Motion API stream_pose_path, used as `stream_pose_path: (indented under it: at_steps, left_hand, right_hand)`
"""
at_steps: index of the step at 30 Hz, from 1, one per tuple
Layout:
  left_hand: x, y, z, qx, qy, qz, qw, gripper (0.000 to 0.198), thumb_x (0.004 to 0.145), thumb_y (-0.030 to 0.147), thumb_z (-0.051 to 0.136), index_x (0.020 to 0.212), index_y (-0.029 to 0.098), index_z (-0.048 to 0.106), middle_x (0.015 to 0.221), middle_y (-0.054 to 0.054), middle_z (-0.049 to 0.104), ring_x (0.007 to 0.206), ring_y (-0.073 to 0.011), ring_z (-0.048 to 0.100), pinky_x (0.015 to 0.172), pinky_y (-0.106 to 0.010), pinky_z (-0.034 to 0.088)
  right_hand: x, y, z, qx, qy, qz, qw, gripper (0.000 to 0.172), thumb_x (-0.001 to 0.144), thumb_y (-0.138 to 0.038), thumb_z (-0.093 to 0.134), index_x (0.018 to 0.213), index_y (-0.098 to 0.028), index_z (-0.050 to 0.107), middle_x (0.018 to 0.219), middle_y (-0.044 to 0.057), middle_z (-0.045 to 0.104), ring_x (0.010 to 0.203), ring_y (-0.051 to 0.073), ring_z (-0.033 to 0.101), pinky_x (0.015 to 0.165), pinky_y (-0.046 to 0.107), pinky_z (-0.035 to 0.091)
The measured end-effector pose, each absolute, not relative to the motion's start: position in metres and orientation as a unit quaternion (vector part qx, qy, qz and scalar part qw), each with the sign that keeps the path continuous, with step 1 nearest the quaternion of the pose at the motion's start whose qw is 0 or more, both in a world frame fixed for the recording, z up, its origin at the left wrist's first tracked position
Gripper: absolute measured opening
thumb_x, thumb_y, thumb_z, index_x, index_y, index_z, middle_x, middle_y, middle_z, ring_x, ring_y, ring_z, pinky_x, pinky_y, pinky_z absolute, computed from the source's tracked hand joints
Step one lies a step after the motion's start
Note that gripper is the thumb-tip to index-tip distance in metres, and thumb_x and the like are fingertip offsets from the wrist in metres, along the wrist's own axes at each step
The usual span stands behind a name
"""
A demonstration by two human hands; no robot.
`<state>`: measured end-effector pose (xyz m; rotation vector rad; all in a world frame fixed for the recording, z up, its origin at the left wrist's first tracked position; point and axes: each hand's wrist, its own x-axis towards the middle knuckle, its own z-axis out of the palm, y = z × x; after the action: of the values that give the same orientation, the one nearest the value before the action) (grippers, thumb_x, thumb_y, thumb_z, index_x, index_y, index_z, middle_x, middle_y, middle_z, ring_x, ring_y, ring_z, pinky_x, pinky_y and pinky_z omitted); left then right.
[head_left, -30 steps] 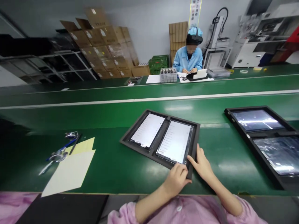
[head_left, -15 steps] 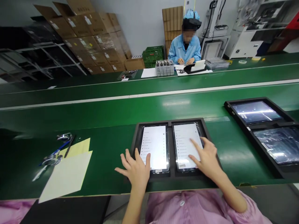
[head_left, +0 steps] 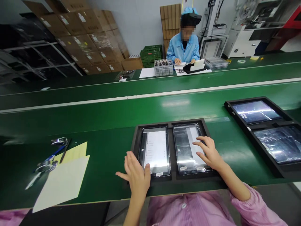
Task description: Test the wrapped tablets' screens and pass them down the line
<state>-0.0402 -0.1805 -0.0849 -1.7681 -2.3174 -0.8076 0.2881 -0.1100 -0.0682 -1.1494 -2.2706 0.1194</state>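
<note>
Two tablets lie side by side in a black foam tray [head_left: 172, 179] at the bench's near edge. The left tablet [head_left: 156, 147] shows a white list page with a grey strip along its left side. On the right tablet [head_left: 188, 149] a white page fills only the right part of the screen, the rest being dark grey. My left hand [head_left: 137, 174] is open at the left tablet's lower left corner, thumb out over it. My right hand [head_left: 209, 153] is open over the right tablet's right side, fingers spread and slightly bent; contact with the glass cannot be made out.
Another black tray [head_left: 252, 135] with two film-covered tablets lies to the right. On the left are paper sheets [head_left: 62, 180], a pen [head_left: 66, 150] and shiny metal items [head_left: 45, 165]. Across the green bench sits a co-worker in blue [head_left: 183, 47] beside a parts box [head_left: 164, 68].
Both screens went from full white lists to pages shifted rightward, grey showing at left. My left fingers drew together; my right hand moved slightly right on its tablet.
</note>
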Motion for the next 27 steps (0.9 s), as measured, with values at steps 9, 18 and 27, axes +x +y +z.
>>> stream_pose_path:
  at_steps: [9, 18, 27]
  left_hand:
    - [-0.0401, -0.1811, -0.0878, -0.558, -0.778, -0.284, 0.047, 0.083, 0.099, 0.056, 0.018, 0.154, 0.004, -0.014, 0.140, -0.025, 0.052, 0.128, -0.0418, 0.045, 0.108, -0.080, -0.001]
    - [-0.0383, -0.1795, -0.0841, -0.563, -0.785, -0.259, 0.018, 0.071, 0.099, 0.050, 0.027, 0.156, 0.010, 0.008, 0.125, -0.017, 0.063, 0.116, -0.0360, 0.050, 0.106, -0.081, -0.006]
    - [-0.0364, -0.1753, -0.0882, -0.562, -0.798, -0.203, 0.076, 0.069, 0.099, 0.056, 0.021, 0.139, 0.006, 0.046, 0.130, -0.025, 0.049, 0.123, -0.0395, 0.044, 0.105, -0.082, 0.012]
  right_hand:
    - [0.2817, -0.1176, -0.0728, -0.398, -0.895, 0.011, 0.202, 0.040, 0.098, -0.055, 0.052, 0.131, -0.037, 0.065, 0.141, 0.011, 0.045, 0.122, 0.036, 0.042, 0.107, 0.062, 0.026]
    - [0.2810, -0.1164, -0.0741, -0.400, -0.897, 0.032, 0.187, 0.041, 0.096, -0.053, 0.054, 0.130, -0.031, 0.064, 0.136, 0.014, 0.049, 0.120, 0.036, 0.044, 0.106, 0.060, 0.029]
    - [0.2827, -0.1094, -0.0734, -0.494, -0.832, 0.053, 0.249, 0.034, 0.102, -0.043, 0.040, 0.118, -0.021, 0.060, 0.121, 0.016, 0.054, 0.115, 0.033, 0.048, 0.098, 0.053, 0.037]
